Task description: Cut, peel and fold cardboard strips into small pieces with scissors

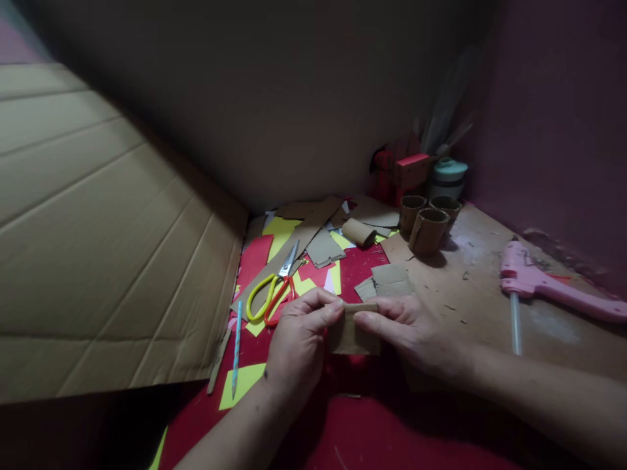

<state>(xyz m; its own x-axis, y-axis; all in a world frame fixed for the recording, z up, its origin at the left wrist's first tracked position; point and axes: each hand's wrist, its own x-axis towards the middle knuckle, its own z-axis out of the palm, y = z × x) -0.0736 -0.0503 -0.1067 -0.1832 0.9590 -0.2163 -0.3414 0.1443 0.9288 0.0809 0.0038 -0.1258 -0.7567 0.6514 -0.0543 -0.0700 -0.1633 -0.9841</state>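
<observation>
A small piece of brown cardboard (353, 336) is held up between both hands over the red surface. My left hand (301, 339) pinches its upper left part between thumb and fingers. Thumb and fingers of my right hand (406, 326) grip its upper right side. The top edge of the piece looks folded or creased into a narrow strip. Just beyond the left hand lie scissors (283, 284) with one yellow and one red handle. Behind the right hand rest grey-brown cardboard scraps (392, 281).
Several cardboard and coloured paper scraps (323, 248) litter the back, with a curled cardboard roll (358, 232). Three cardboard cups (428, 232) stand back right, near a lidded teal container (448, 173). A pink glue gun (533, 277) lies right; a pencil (238, 352) left. A large cardboard panel (108, 248) leans left.
</observation>
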